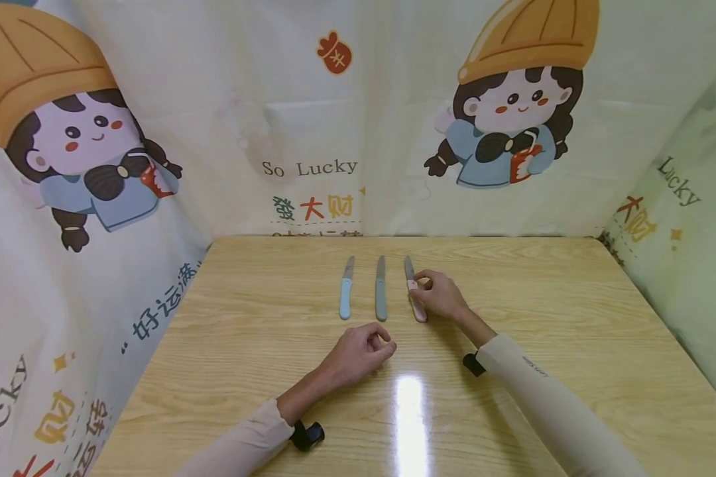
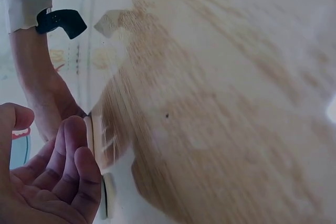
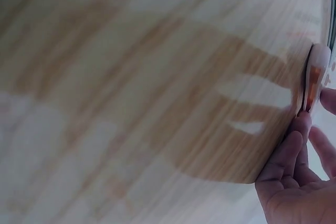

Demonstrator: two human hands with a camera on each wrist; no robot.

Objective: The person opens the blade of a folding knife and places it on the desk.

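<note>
Three small knives lie side by side on the table, blades pointing away. One has a light blue handle (image 1: pixel 345 298), the middle one a grey-green handle (image 1: pixel 381 301), the third a pale pink handle (image 1: pixel 419 310). My right hand (image 1: pixel 440 296) pinches the pink-handled knife near the top of its handle. In the right wrist view that pink handle (image 3: pixel 319 59) runs between thumb and fingers, close against the tabletop. My left hand (image 1: pixel 358 354) hovers on the near side of the grey-green knife, fingers loosely curled and holding nothing; its bent fingers (image 2: pixel 79 166) show in the left wrist view.
A wood-grain table (image 1: pixel 262 278) carries the knives, with a bright light reflection (image 1: pixel 412 424) near its front. Behind it and at both sides hangs a cream curtain (image 1: pixel 227 132) printed with cartoon figures and lettering. Each wrist wears a black camera mount (image 1: pixel 307 436).
</note>
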